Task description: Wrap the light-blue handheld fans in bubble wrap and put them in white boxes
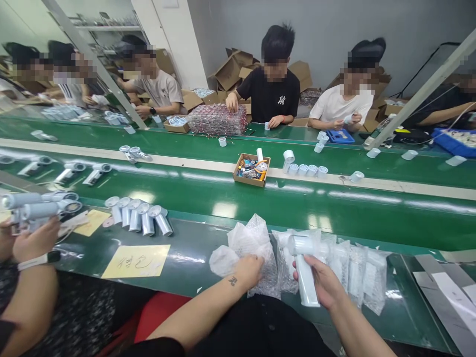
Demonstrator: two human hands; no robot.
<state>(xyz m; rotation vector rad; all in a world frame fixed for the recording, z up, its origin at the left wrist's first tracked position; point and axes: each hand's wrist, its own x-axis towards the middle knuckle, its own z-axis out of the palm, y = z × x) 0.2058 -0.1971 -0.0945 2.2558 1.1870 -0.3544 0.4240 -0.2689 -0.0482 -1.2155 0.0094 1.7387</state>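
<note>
My right hand point(325, 282) is wrapped round the handle of a pale blue, hair-dryer-shaped device point(306, 280), its round head pointing up and to the left. My left hand point(250, 271) is closed on a bubble-wrap bag point(250, 238) in a small loose pile on the bench; its fingertips are partly hidden. Just right of that pile, several similar devices in bubble-wrap bags point(374, 277) lie side by side, some behind my right hand.
Several unwrapped devices point(147, 218) lean in a row beyond a yellow paper point(136, 261). A co-worker's hand point(37, 240) holds devices at left. The green conveyor point(193, 191) carries parts and a cardboard box of tools point(250, 181). Grey sheets point(444, 297) lie at right. People sit opposite.
</note>
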